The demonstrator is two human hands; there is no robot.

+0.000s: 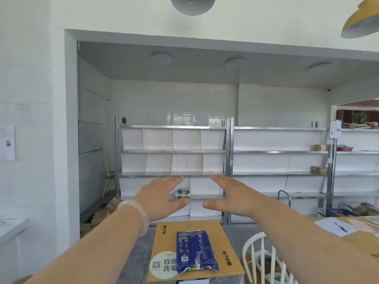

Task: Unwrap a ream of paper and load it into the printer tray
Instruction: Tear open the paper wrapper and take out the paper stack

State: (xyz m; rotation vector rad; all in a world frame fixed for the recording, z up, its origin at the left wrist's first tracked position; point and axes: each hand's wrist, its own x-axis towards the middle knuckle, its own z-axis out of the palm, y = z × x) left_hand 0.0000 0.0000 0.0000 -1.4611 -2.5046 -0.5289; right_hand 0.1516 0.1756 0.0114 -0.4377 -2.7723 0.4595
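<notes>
A ream of paper (196,252) in blue wrapping lies flat on a small tan table (225,242) low in the middle of the head view. Both my arms are stretched forward above it. My left hand (162,196), with a pale bangle on its wrist, is held up with fingers apart and nothing in it. My right hand (231,194) mirrors it, palm inward, fingers apart, holding nothing. The two hands face each other well above and beyond the ream, touching nothing. No printer or tray is in view.
A white wooden chair (264,261) stands right of the tan table. A desk with papers and a pen (340,226) is at the far right. Metal shelving (229,173) lines the back wall. A white counter edge (10,226) is at the left.
</notes>
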